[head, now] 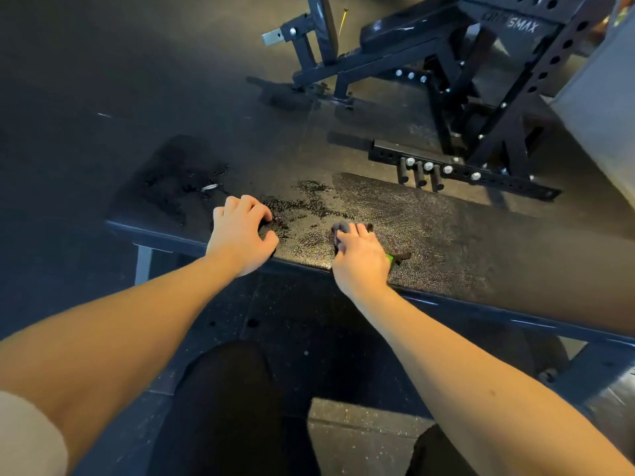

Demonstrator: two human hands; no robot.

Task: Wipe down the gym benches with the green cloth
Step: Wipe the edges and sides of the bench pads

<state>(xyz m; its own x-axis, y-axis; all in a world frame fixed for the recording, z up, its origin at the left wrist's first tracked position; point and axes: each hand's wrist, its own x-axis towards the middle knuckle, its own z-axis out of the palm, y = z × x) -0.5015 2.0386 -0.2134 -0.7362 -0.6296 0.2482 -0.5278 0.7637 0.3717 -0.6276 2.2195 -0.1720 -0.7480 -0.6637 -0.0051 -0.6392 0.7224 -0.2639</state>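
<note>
The right hand (360, 257) clutches the bunched green cloth (389, 258) on the flat bench (464, 242). At its 9 o'clock, the left hand (240, 233) has curled fingers; I cannot tell if it holds anything. Bunched so small, the cloth could smear the wet patch (309, 201) at 11 o'clock and leave streaks.

The table (446, 235) is black with a fine pebbled grain, blotched darker where wet. The cloth (389, 258) shows one bright green sliver (the rest reads dull grey-purple). The floor (292, 338) is dark, pale-speckled; the rack (494, 149) black, silver-bolted.

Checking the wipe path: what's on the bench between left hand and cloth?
Nothing but the wet, droplet-speckled bench pad between left hand and cloth, in the head view.
</note>
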